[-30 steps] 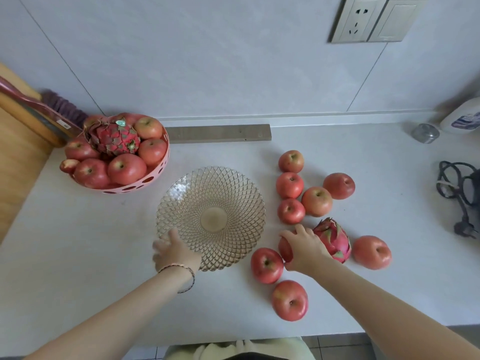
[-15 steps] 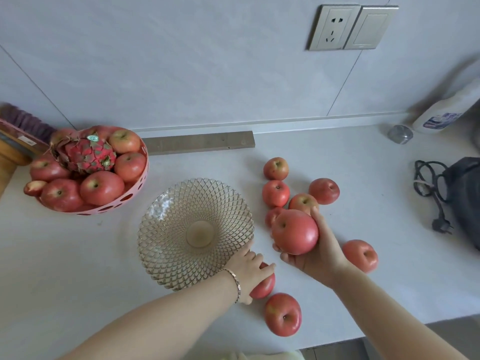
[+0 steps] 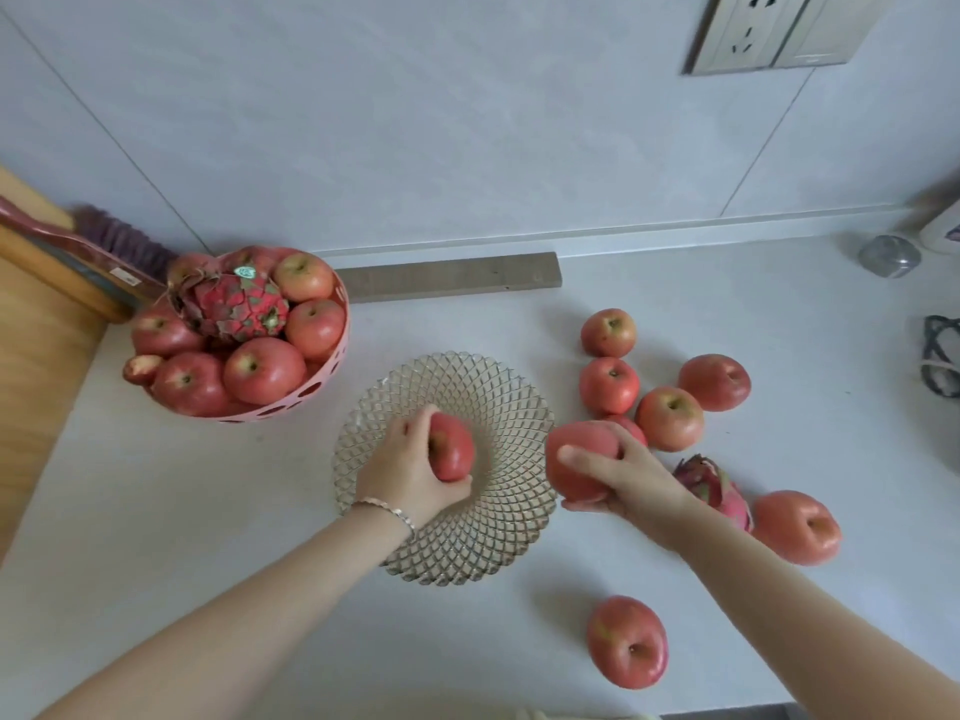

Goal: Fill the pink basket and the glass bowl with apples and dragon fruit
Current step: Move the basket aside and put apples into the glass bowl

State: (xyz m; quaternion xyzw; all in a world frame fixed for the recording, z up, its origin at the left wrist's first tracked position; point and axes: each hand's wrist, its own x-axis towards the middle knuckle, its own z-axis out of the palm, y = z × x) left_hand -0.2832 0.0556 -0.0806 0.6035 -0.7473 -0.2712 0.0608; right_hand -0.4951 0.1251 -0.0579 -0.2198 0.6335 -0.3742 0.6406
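Note:
The glass bowl [image 3: 498, 407] sits mid-counter with no loose fruit in it. My left hand [image 3: 405, 472] holds a red apple [image 3: 453, 449] over the bowl's centre. My right hand [image 3: 631, 478] grips a larger apple [image 3: 576, 449] at the bowl's right rim. The pink basket [image 3: 322, 387] at the left is heaped with apples and a dragon fruit [image 3: 234, 304]. Several loose apples [image 3: 670, 418] lie right of the bowl, one more [image 3: 627, 640] near the front edge. A second dragon fruit [image 3: 719, 491] lies partly behind my right wrist.
A wooden strip [image 3: 452, 277] lies along the wall behind the bowl. A brush [image 3: 104, 241] rests on a wooden board at the far left. A small jar [image 3: 889, 256] and a black cable [image 3: 943, 363] are at the right. The counter's front edge runs just below the nearest apple.
My left hand picked an apple off the counter and carried it over the bowl. My right hand moved its apple left to the bowl's rim, uncovering the dragon fruit.

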